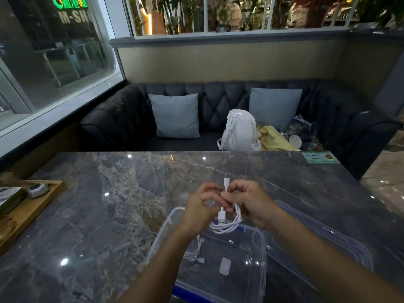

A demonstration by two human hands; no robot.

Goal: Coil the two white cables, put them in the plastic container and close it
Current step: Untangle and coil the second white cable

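Observation:
I hold a coiled white cable [227, 226] above the open clear plastic container [260, 259]. My left hand [200, 212] and my right hand [251, 202] both pinch it at the top. One small plug sticks up between my fingers and a USB plug hangs down in front of the loops. A second white cable [195, 253] lies inside the container, partly hidden by my left forearm. The container's clear lid [328, 241] with blue trim rests on the table to the right of the box, under my right forearm.
The dark marble table [109, 204] carries a wooden tray [39, 204] with small items at the left edge and a green card [321, 157] at the far right. Behind it stands a dark sofa [113, 123] with cushions, a white bag [240, 130] and yellow cloth.

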